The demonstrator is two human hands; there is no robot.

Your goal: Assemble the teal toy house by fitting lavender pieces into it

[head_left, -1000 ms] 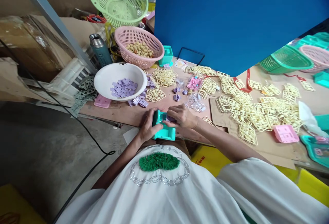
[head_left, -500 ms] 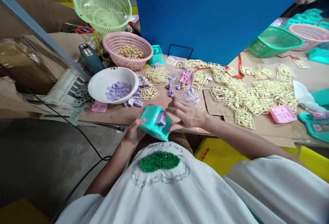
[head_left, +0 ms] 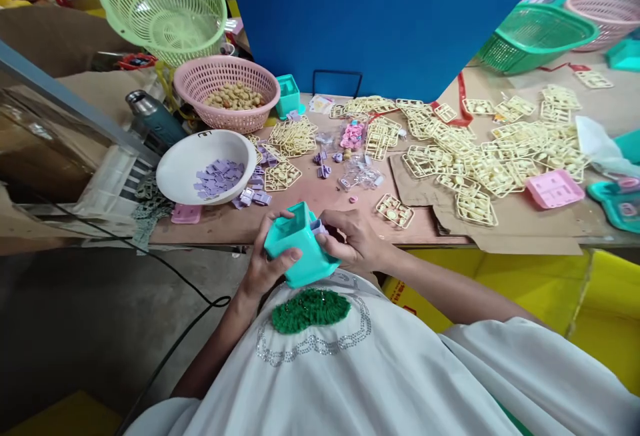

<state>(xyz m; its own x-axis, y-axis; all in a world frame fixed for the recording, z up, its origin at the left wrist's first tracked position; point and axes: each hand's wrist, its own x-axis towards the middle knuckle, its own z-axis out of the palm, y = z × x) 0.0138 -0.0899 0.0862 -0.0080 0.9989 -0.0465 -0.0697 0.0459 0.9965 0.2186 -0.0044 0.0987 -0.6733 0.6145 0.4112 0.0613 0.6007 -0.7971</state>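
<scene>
A turquoise plastic box-shaped toy part is held in front of my body, over the table's near edge. My left hand is closed round its left side, thumb on the near face. At its right side my right hand is closed with thumb and fingers pinching a small purple plastic piece at the box's opening. How deep the purple piece sits inside is hidden. Just beyond lie a tiny pink ring, a cream sprue frame and small clear bags.
A white bowl of purple pieces and a pink basket of tan pieces stand left. Behind them are a flask and a green basket. Many cream sprues cover the right. A blue panel rises behind.
The turquoise box has been turned, and its opening now faces my right hand. My right hand has moved in against the purple piece. A cream sprue frame hidden behind my right hand now shows.
</scene>
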